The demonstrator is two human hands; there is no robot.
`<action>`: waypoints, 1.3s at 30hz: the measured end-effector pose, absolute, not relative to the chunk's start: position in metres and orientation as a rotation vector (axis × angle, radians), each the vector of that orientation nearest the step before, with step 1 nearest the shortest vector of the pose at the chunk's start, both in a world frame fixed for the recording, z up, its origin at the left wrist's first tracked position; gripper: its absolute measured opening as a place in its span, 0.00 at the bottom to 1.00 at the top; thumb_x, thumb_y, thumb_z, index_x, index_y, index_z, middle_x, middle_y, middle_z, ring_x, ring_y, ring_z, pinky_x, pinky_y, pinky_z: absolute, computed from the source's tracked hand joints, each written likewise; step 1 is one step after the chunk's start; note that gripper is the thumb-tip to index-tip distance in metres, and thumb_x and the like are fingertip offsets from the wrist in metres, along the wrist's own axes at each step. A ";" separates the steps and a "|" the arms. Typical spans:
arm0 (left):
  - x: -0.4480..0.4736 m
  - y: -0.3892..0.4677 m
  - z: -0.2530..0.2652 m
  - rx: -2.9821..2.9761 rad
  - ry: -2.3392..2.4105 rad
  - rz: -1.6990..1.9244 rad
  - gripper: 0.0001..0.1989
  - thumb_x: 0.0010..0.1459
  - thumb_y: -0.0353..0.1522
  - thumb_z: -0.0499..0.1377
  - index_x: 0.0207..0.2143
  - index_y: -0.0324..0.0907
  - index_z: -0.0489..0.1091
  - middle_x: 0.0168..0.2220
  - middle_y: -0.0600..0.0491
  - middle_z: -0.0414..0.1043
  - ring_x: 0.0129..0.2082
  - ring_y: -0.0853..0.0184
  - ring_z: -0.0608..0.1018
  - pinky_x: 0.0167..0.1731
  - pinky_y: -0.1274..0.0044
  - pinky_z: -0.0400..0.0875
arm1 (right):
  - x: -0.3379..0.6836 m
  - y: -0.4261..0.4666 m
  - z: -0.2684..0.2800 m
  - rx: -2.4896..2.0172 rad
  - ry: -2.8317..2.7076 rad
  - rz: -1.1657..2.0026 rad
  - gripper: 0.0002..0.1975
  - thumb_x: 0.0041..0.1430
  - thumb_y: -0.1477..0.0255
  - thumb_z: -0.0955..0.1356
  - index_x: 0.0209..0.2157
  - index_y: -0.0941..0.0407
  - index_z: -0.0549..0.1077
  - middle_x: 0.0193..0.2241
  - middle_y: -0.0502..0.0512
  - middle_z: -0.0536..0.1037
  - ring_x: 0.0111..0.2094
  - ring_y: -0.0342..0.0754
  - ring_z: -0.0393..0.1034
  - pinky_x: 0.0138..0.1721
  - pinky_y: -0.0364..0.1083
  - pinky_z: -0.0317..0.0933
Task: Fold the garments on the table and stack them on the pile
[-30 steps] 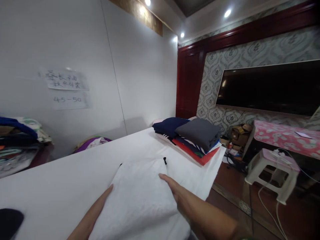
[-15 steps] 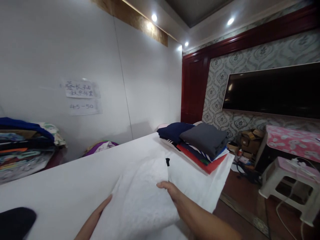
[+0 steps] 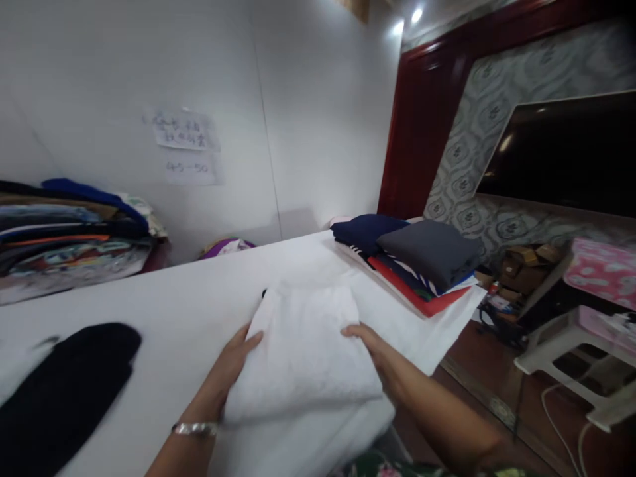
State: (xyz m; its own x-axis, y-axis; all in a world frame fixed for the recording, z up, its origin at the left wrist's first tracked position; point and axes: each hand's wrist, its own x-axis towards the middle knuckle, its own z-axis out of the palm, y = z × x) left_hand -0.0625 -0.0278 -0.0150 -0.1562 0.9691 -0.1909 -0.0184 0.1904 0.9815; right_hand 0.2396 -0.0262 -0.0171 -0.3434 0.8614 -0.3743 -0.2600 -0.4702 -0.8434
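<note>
A white garment (image 3: 305, 344), folded into a rough rectangle, is held between my two hands at the near edge of the white-covered table (image 3: 199, 298). My left hand (image 3: 236, 358) grips its left side, thumb on top and fingers hidden beneath. On the right side, my right hand (image 3: 370, 344) pinches the edge the same way. A small black bit (image 3: 264, 293) shows at the garment's far left corner. White cloth also hangs below the folded part, toward my body. Left of my hands lies a black garment (image 3: 74, 391).
Folded clothes in grey, navy and red form a pile (image 3: 427, 252) at the table's far right. Another tall clothes stack (image 3: 74, 232) stands at the left by the white wall. A plastic stool (image 3: 586, 351) with cables stands on the floor at right.
The white garment has gone from a loose, draped shape to a flatter folded rectangle. My left hand has come further into view, gripping its side. The view has tilted down and turned left.
</note>
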 end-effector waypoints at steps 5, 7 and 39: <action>-0.065 -0.026 -0.013 0.870 1.327 1.295 0.28 0.47 0.36 0.66 0.52 0.42 0.68 0.45 0.48 0.78 0.41 0.57 0.80 0.38 0.71 0.76 | 0.231 0.010 -0.017 -1.018 -1.022 1.846 0.30 0.37 0.70 0.73 0.48 0.53 0.71 0.41 0.55 0.80 0.43 0.58 0.73 0.46 0.54 0.65; -0.067 -0.025 -0.023 0.752 1.393 1.203 0.21 0.49 0.33 0.64 0.47 0.38 0.70 0.41 0.44 0.78 0.36 0.57 0.80 0.34 0.71 0.76 | 0.227 0.018 -0.024 -1.068 -1.042 1.816 0.32 0.38 0.70 0.73 0.51 0.52 0.70 0.44 0.56 0.79 0.43 0.58 0.73 0.46 0.54 0.66; -0.085 -0.114 -0.037 1.343 1.620 0.822 0.21 0.50 0.48 0.58 0.38 0.43 0.74 0.39 0.50 0.75 0.38 0.58 0.75 0.32 0.72 0.71 | 0.281 -0.058 -0.057 -1.318 -1.901 1.095 0.17 0.55 0.58 0.67 0.31 0.58 0.76 0.32 0.55 0.73 0.35 0.50 0.67 0.37 0.46 0.60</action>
